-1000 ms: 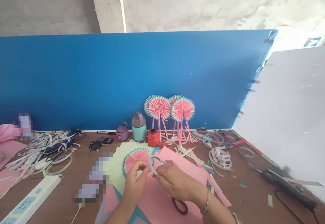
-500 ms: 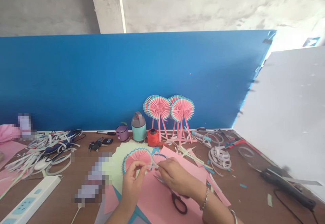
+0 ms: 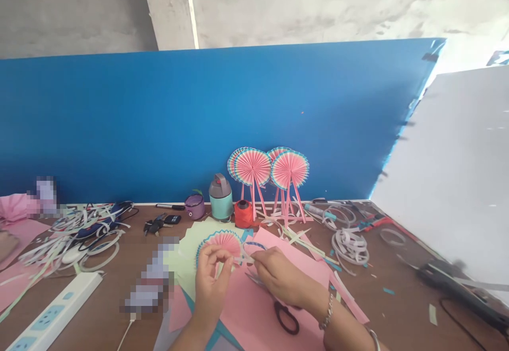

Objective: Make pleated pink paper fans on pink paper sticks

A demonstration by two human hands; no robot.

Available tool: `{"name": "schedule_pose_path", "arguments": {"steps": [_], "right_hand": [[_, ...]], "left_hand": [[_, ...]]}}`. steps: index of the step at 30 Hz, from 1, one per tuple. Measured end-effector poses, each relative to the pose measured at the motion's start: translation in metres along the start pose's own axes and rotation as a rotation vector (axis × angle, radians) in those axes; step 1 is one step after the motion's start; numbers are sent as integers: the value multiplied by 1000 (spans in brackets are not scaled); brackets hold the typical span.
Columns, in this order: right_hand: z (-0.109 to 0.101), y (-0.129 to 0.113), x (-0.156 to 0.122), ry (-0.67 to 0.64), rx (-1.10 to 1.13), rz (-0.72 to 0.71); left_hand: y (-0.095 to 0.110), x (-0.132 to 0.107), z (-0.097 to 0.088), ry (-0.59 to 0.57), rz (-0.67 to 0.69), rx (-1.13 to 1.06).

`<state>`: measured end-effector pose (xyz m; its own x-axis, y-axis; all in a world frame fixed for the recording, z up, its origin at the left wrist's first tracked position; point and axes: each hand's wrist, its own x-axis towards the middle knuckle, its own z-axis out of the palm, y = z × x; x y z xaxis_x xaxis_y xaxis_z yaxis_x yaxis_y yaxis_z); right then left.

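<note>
1. The left hand (image 3: 212,277) was pinched shut on one end of a thin white strip (image 3: 247,255), with thumb and forefinger closed on it.
2. The right hand (image 3: 280,277) gripped the other end in the same way. The strip curled in a small loop between the two hands, just above the fingertips and clear of the table.
3. Risk: tearing. The strip looked narrow and light, so pulling the hands apart unevenly would probably snap it at the pinch.
4. Risk: sticking or twisting. The loop hung slack. If one face is adhesive, which could not be confirmed, it could fold onto itself or catch the pleated pink fan (image 3: 222,242) lying just beyond the left hand.
5. Risk: contact with blades. The scissors (image 3: 288,316) lay directly beneath the right wrist, on the pink sheet (image 3: 246,314). Lowering that wrist could press onto them or push them across the sheet.
6. Risk: confusion of parts. Coiled white strips (image 3: 350,242) lay well to the outside of the right hand, and a dropped strip would be hard to tell apart among them.
</note>
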<state>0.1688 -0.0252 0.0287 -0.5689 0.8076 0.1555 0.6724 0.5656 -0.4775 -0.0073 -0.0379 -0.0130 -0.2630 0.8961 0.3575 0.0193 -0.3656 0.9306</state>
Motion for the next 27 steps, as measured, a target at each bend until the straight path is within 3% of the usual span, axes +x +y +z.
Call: {"name": "schedule_pose_path", "arguments": {"steps": [22, 27], "right_hand": [[-3, 5, 2, 64, 33, -8], [-3, 3, 4, 94, 93, -25]], "left_hand": [[-4, 0, -1, 32, -18, -46], [-1, -4, 2, 53, 39, -91]]}}
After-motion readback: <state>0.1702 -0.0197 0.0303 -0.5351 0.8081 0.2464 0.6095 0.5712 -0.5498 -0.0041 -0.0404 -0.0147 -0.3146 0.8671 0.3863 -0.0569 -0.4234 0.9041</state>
